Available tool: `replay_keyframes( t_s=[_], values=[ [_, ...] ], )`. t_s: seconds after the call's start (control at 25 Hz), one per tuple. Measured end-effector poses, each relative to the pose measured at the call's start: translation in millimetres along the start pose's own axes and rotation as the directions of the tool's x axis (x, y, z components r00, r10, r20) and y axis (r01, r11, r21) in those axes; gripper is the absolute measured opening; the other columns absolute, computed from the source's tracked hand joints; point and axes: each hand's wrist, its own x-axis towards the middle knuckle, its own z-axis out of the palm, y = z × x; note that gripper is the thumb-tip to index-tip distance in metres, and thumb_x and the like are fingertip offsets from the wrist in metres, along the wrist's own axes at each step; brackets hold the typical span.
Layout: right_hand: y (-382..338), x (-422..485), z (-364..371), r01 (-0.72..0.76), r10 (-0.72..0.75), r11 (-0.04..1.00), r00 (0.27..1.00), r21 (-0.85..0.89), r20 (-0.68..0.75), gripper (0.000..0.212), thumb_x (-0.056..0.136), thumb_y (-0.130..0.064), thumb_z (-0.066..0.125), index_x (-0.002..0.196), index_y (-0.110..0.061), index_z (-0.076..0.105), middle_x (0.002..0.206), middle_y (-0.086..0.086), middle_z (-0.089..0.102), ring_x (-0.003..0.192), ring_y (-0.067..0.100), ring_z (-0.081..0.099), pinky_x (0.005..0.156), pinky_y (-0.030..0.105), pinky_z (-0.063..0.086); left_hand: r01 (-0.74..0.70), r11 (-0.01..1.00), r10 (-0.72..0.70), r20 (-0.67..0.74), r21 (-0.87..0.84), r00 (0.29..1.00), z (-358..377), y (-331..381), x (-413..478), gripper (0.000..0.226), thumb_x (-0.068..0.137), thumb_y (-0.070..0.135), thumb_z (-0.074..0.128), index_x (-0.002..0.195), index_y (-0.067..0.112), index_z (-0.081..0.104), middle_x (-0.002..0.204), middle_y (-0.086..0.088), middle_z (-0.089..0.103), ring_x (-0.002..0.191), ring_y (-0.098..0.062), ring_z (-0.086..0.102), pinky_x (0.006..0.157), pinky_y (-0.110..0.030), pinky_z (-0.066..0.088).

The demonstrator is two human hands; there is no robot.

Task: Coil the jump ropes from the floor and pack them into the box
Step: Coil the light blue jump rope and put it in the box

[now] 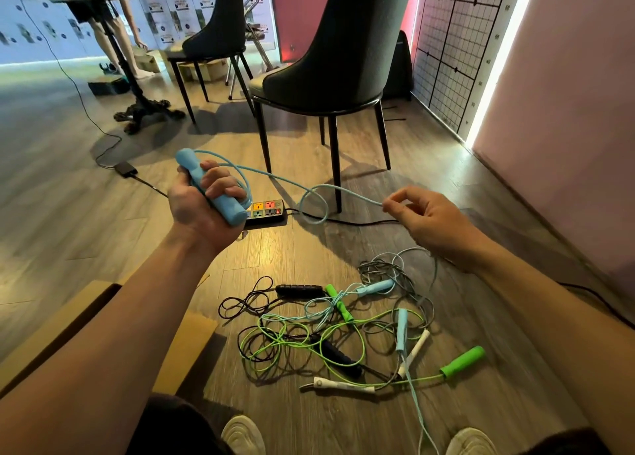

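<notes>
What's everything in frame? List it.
blue jump rope: 1, light blue, lifted mid-frame
loose jump ropes: several, green, black, white, blue, tangled on floor
box: 1, brown cardboard, lower left
power strip: 1, black, floor near chair leg
chairs: 2, dark, behind
table base: 1, black, far left
shoes: 2, white, bottom edge
left hand: 1, grips blue handle
right hand: 1, pinches blue cord

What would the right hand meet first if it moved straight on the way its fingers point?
Probably the loop in the light blue rope it pinches, just ahead of the right hand; depth is unclear.
</notes>
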Motion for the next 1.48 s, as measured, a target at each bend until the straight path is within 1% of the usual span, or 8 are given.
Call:
replay_keyframes(
  t_s=[0.24, 0.52, 0.88, 1.04, 1.16, 1.32, 1.4, 1.48],
  values=[
    [4.0, 6.3, 2.2, -0.077, 0.012, 0.922, 0.986, -0.380, -0.169, 0.058, 0.104, -0.044, 0.042, 0.066, -0.005, 0.062, 0.057, 0.008, 0.057, 0.055, 0.021, 0.052, 0.052, 0.030, 0.034, 0.012, 1.000, -0.011, -0.025, 0.026, 1.000, 6.0, -9.0, -1.6, 0.050, 0.101, 0.053, 0.028, 0.070, 0.021, 0.050, 0.050, 0.010, 0.039, 0.037, -0.004, 0.037, 0.041, -0.018, 0.036],
    [4.2, -2.6, 0.9, 0.169, -0.175, 0.924, 0.985, -0.342, 0.016, 0.019, 0.098, -0.037, 0.058, 0.093, -0.021, 0.067, 0.062, -0.001, 0.055, 0.054, 0.012, 0.046, 0.056, 0.029, 0.040, 0.008, 1.000, -0.007, -0.060, 0.027, 0.998, 6.4, -9.5, -2.9, 0.057, 0.102, 0.054, 0.026, 0.066, 0.019, 0.053, 0.050, 0.010, 0.039, 0.036, -0.004, 0.037, 0.041, -0.018, 0.037],
    [1.9, 3.8, 8.7, 0.103, -0.165, 0.884, 0.981, -0.456, -0.100, 0.054, 0.106, -0.028, 0.037, 0.065, -0.005, 0.062, 0.061, 0.011, 0.063, 0.058, 0.023, 0.060, 0.057, 0.036, 0.047, 0.002, 1.000, -0.001, -0.091, 0.013, 0.996, 7.6, -11.0, -4.2, 0.056, 0.103, 0.054, 0.027, 0.067, 0.020, 0.053, 0.051, 0.010, 0.040, 0.037, -0.004, 0.037, 0.041, -0.019, 0.037],
    [6.2, 4.5, 0.1, -0.195, 0.216, 0.805, 0.976, -0.561, -0.029, 0.050, 0.101, -0.028, 0.042, 0.069, 0.001, 0.068, 0.068, 0.015, 0.067, 0.051, 0.025, 0.056, 0.053, 0.033, 0.051, -0.085, 0.995, 0.080, -0.085, -0.049, 0.993, 6.3, -4.6, -2.5, 0.053, 0.102, 0.050, 0.030, 0.069, 0.018, 0.055, 0.055, 0.009, 0.043, 0.041, -0.006, 0.041, 0.045, -0.019, 0.040],
    [10.2, -4.3, -1.1, -0.228, 0.560, 0.644, 0.790, -0.730, 0.248, 0.041, 0.097, -0.028, 0.047, 0.080, -0.006, 0.077, 0.063, 0.004, 0.061, 0.042, 0.016, 0.049, 0.043, 0.024, 0.047, -0.213, 0.975, 0.210, -0.054, -0.063, 0.976, 4.3, -0.7, 1.6, 0.042, 0.105, 0.041, 0.029, 0.085, 0.013, 0.053, 0.067, 0.000, 0.050, 0.054, -0.014, 0.050, 0.060, -0.024, 0.048],
    [14.7, -5.1, 4.3, -0.321, 0.646, 0.709, 0.653, -0.628, 0.395, 0.030, 0.095, -0.018, 0.049, 0.121, -0.010, 0.062, 0.079, 0.015, 0.066, 0.050, 0.021, 0.061, 0.050, 0.030, 0.054, -0.248, 0.965, 0.252, -0.039, 0.088, 0.967, 3.7, -3.9, 2.6, 0.029, 0.106, 0.036, 0.028, 0.098, 0.014, 0.046, 0.073, -0.002, 0.051, 0.062, -0.014, 0.052, 0.068, -0.029, 0.050],
    [14.5, -3.7, 9.3, -0.415, 0.646, 0.742, 0.654, -0.527, 0.394, 0.045, 0.095, -0.027, 0.059, 0.136, -0.012, 0.046, 0.102, 0.020, 0.067, 0.070, 0.030, 0.071, 0.063, 0.038, 0.061, -0.122, 0.982, 0.124, -0.003, 0.143, 0.992, 5.9, -13.1, -2.4, 0.031, 0.105, 0.038, 0.032, 0.096, 0.016, 0.050, 0.071, 0.002, 0.049, 0.057, -0.009, 0.049, 0.062, -0.024, 0.048],
    [15.4, -3.0, 12.3, -0.346, 0.646, 0.659, 0.715, -0.668, 0.267, 0.093, 0.086, -0.051, 0.070, 0.154, -0.013, 0.019, 0.143, 0.021, 0.050, 0.102, 0.034, 0.069, 0.082, 0.044, 0.060, 0.056, 0.966, -0.075, 0.065, 0.253, 0.995, 13.4, -27.1, -11.1, 0.034, 0.103, 0.043, 0.034, 0.092, 0.018, 0.054, 0.066, 0.008, 0.044, 0.049, -0.004, 0.042, 0.053, -0.018, 0.044]
  ],
)
